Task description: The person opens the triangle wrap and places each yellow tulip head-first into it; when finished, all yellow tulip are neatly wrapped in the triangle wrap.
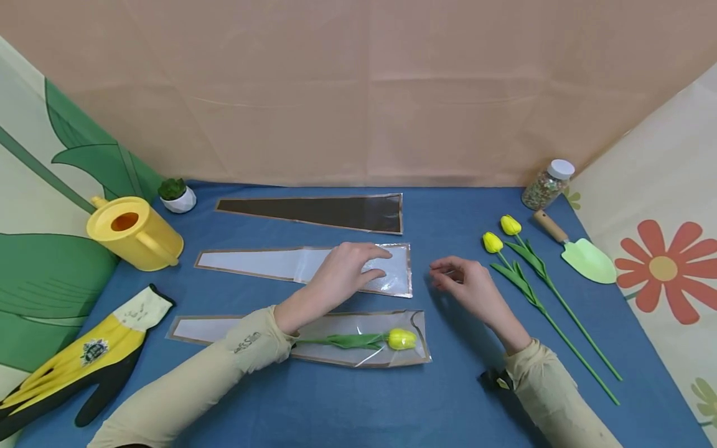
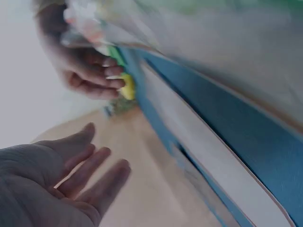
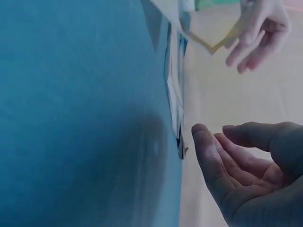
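Note:
In the head view my left hand (image 1: 351, 266) hovers over the middle flower sleeve (image 1: 394, 267), thumb and fingers apart and holding nothing. My right hand (image 1: 466, 285) is above the blue cloth, right of the sleeves, its fingers loosely bent; the right wrist view shows nothing between thumb and fingertips (image 3: 201, 130). The nearest sleeve (image 1: 330, 323) contains a yellow tulip (image 1: 401, 339), with my left forearm hiding part of the stem end. A dark-faced sleeve (image 1: 336, 213) lies farthest back. Two more yellow tulips (image 1: 493, 242) lie right of my right hand.
A green-bladed trowel (image 1: 588, 260) and a lidded jar (image 1: 546, 185) stand out at the right. On the left are a yellow watering can (image 1: 137, 233), a small potted succulent (image 1: 178, 198) and a yellow-black glove (image 1: 89, 361). A brown backdrop (image 1: 358, 93) rises behind the table.

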### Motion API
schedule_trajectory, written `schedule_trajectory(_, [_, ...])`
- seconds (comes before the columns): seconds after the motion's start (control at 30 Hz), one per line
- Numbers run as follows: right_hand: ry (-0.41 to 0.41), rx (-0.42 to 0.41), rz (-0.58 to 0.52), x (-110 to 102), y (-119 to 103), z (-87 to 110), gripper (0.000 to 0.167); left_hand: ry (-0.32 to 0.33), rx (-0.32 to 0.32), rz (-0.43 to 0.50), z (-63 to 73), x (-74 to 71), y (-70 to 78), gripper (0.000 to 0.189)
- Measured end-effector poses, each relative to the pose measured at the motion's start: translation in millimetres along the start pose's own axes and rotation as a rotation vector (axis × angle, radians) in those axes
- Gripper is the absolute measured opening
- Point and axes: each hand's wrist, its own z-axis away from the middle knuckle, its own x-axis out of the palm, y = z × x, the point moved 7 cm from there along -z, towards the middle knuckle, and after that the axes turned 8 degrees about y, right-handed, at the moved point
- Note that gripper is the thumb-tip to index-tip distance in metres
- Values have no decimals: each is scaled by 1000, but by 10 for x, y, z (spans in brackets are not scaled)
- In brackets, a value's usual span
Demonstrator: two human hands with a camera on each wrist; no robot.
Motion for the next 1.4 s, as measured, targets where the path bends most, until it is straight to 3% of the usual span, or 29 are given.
schedule_trajectory(0.3, [-99,27,19,179,105,-230,27,-87,-16,21,-249,353,-263,33])
schedule_trajectory(0.6, [-144,21,33,257,143,-361,28,-152,-97,63,-293,522,-410,36])
schedule_trajectory(0.9, [-160,37,30,316,97,-475,29,-173,-135,9,-265,595,-531,40])
schedule_trajectory(1.17, [-155,38,29,363,67,-524,30,-150,-156,44,-262,599,-556,42])
schedule_trajectory(1.4, [-102,47,-3,384,40,-521,31,-128,-173,89,-238,582,-565,44])
